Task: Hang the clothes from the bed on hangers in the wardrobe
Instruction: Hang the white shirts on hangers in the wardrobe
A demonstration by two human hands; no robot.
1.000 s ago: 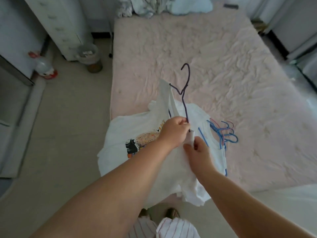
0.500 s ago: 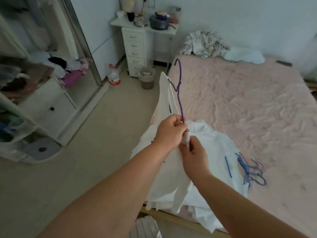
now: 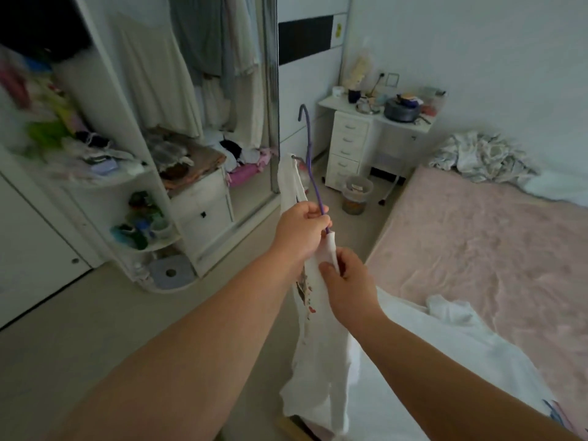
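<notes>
Now your left hand (image 3: 304,224) has its fingers curled around the purple hanger (image 3: 313,173), which stands upright in front of the open wardrobe (image 3: 133,148). Your right hand (image 3: 345,281) pinches the white shirt (image 3: 318,361), hanging down beside the bed (image 3: 493,249).

hanger (image 3: 313,173): lower part hidden inside shirt (image 3: 315,329) below left hand (image 3: 300,232) | shelf clutter (image 3: 47,122) far left of it: blurred
</notes>
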